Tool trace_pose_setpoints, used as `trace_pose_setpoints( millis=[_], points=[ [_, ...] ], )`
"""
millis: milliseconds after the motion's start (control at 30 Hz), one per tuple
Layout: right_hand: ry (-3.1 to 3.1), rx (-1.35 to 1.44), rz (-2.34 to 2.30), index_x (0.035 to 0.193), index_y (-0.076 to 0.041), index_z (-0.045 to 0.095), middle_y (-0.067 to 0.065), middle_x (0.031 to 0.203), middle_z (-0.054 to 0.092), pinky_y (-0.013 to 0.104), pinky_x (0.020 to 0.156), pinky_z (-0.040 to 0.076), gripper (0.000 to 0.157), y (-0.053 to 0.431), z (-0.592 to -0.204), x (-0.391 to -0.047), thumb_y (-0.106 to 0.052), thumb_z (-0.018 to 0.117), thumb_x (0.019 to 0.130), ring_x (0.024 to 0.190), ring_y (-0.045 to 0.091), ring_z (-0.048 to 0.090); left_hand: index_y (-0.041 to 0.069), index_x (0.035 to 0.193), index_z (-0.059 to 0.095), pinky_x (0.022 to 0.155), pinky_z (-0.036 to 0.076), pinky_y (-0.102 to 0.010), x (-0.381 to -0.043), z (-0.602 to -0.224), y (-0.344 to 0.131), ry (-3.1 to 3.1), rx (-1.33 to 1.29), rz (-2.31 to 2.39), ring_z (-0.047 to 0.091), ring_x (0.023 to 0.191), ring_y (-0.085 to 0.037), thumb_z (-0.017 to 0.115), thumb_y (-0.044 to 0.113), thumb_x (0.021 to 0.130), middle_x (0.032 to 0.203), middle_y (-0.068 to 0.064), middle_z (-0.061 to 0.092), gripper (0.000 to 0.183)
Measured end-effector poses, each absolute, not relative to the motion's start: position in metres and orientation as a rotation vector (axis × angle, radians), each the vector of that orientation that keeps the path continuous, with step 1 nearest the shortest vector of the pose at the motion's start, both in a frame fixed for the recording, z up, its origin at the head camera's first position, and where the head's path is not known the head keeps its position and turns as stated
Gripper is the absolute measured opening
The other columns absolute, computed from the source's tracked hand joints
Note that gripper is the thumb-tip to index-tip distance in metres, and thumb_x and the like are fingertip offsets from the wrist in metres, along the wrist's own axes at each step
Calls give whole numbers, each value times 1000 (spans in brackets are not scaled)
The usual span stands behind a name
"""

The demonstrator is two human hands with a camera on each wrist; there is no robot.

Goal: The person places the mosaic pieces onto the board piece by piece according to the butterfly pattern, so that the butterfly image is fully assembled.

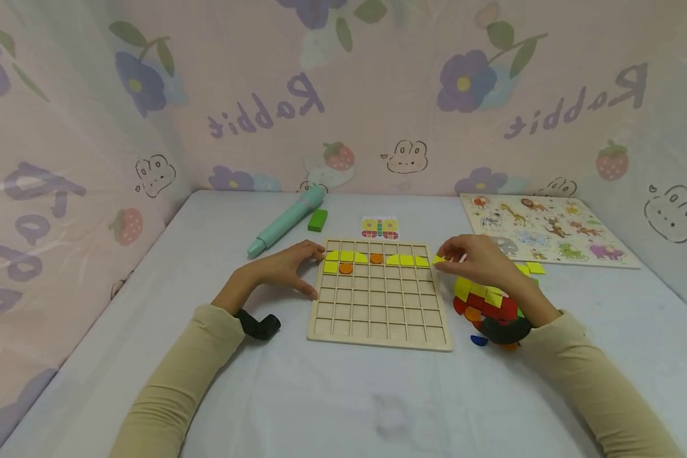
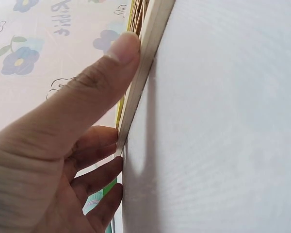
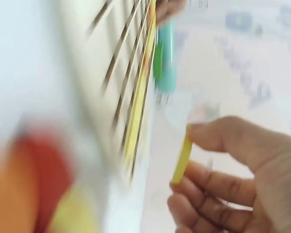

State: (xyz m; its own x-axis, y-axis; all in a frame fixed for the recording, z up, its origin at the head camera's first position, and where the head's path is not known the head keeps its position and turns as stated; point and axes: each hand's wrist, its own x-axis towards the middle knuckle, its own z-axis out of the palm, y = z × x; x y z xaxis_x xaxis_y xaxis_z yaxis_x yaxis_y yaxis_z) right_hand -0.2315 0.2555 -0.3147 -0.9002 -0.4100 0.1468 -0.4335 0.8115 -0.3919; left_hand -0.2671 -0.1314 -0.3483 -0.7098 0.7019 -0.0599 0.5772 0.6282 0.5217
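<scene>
White tabletop [image 1: 298, 401], gridded wooden board [image 1: 378, 300]

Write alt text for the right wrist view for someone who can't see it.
A right hand pinches a thin yellow tile, apart from a wooden grid board; blurred red, orange and yellow pieces show at lower left.

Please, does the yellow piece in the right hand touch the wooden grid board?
Apart. The right wrist view shows a clear gap between the yellow piece, pinched in the right hand, and the nearest edge of the wooden grid board.
</scene>
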Motion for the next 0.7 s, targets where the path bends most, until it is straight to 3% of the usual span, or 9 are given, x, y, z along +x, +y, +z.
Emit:
trace_pose_setpoints(
  millis=[267,533,700],
  points=[
    [-2886,778,744,96,-3,68,7,90,66,37,74,50,26,183,-302,-239,-23,73,80,82,21,58,4,128,47,113,22,-39,-266,-348,-131,2590,1048,711,29,135,-24,81,37,69,143,-10,37,76],
    [-2995,660,603,92,-8,70,2,83,65,31,57,50,25,140,-319,-243,-30,71,79,73,17,60,4,129,47,113,22,-40,-266,-348,-131,2591,1051,698,30,134,-25,81,40,69,142,-10,37,78],
    [-2984,771,585,93,-6,70,1,80,63,28,62,48,26,129,-330,-247,-27,74,78,73,15,55,4,129,47,113,22,-39,-267,-348,-132,2595,1060,684,29,134,-24,81,40,69,143,-10,37,78]
  ],
)
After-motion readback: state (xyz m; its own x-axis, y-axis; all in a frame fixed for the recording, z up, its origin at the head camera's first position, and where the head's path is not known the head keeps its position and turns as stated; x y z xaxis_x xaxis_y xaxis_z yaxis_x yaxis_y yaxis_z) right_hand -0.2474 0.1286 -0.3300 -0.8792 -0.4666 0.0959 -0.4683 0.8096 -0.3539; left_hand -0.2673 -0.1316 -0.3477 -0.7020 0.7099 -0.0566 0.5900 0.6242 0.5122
